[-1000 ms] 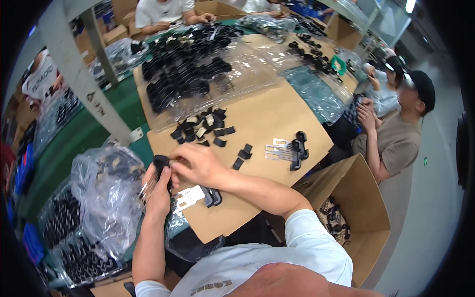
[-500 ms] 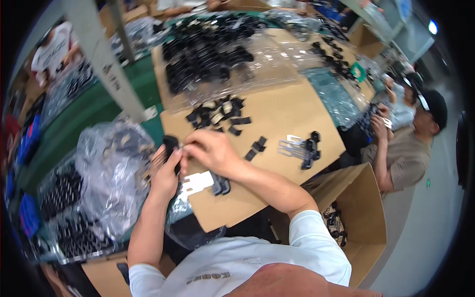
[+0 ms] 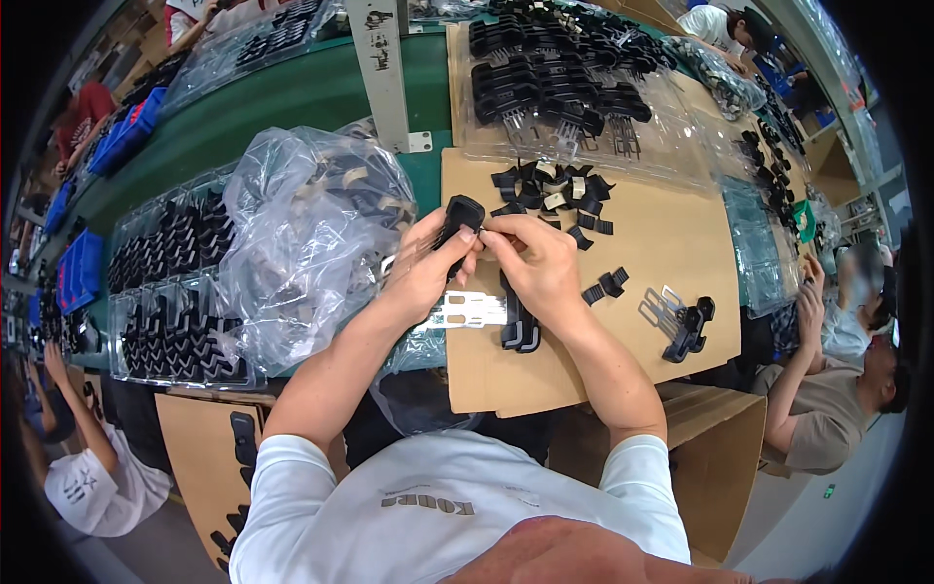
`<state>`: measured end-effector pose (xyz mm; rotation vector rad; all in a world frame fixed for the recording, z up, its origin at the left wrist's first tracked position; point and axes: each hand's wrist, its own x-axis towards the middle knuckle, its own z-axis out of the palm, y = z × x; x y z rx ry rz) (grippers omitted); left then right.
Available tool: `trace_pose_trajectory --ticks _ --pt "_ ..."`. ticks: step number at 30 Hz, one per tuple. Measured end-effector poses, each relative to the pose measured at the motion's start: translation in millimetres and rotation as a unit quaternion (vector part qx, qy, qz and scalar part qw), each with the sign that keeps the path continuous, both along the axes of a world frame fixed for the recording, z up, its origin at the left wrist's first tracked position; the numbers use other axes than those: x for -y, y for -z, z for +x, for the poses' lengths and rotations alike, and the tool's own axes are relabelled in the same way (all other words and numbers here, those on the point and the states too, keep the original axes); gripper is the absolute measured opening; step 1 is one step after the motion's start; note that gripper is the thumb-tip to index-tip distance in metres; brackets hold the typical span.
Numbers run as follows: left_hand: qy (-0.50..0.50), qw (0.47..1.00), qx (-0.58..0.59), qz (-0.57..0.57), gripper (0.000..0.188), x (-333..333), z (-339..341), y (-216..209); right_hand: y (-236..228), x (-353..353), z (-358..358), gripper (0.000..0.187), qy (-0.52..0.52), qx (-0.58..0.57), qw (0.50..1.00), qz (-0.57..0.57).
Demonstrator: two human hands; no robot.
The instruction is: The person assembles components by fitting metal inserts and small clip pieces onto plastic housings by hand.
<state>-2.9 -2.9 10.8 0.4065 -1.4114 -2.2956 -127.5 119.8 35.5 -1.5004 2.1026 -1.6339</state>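
The left hand [image 3: 420, 268], gripping the black oblong plastic part [image 3: 466, 210], should brace its right edge against the pinching right hand [image 3: 543, 263], contents unclear.

The black plastic piece [image 3: 466, 212], elongated with a rounded upper end, is tilted in the left hand [image 3: 425, 271]. It is over the cardboard sheet [image 3: 671, 248] near its left edge, the right hand [image 3: 537, 261] at its right side.

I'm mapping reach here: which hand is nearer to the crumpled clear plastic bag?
Left. The left hand is close by the right edge of the crumpled clear plastic bag; the right hand is farther off, to the right of the left hand.
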Motion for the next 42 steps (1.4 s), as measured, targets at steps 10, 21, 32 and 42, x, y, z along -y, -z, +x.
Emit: trace_pose_trajectory --ticks 10,21,32,42 --pt "-0.128 0.911 0.018 -0.393 0.010 -7 -2 9 -3 -9 -6 0.012 -0.006 0.030 0.997 0.069" --pt "-0.169 0.884 -0.004 -0.436 0.011 -8 -10 17 0 -12 -14 0.015 -0.007 -0.058 0.991 0.119" --pt "-0.160 0.894 -0.046 -0.415 0.013 -4 -9 20 6 -6 -5 0.010 0.049 -0.086 0.988 0.116" --pt "-0.057 0.969 -0.049 -0.235 0.008 -3 -2 12 14 -4 -22 0.007 0.074 -0.039 0.993 0.083"
